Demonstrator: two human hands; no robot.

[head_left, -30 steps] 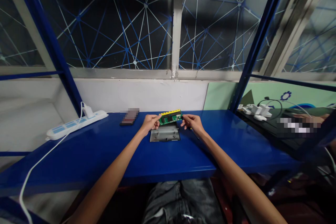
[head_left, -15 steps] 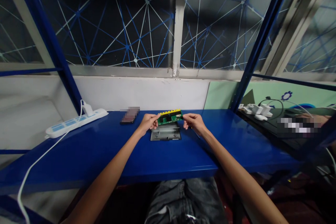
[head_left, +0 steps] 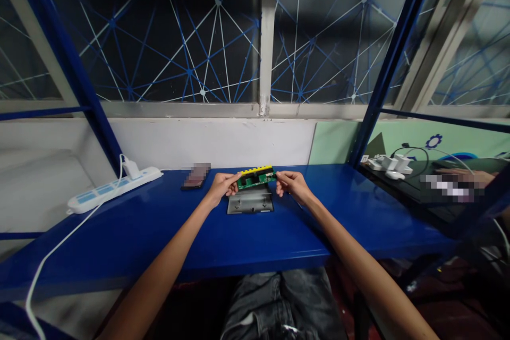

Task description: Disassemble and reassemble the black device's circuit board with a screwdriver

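Fingers of both hands pinch a green board (head_left: 255, 178) by its short ends: the left hand (head_left: 223, 185) grasps the left end, the right hand (head_left: 290, 183) the right end. The board, with a yellow strip along its far edge, hangs just above a grey case (head_left: 250, 203) lying on the blue table (head_left: 279, 239). Any print on the board is too small to read.

A dark flat thing (head_left: 196, 176), blurred, lies left of the left hand. Further left sits a white power strip (head_left: 113, 188) with a charger (head_left: 130, 169) plugged in. On the next bench to the right lie white chargers (head_left: 392, 163), near another person's hand (head_left: 458, 175).
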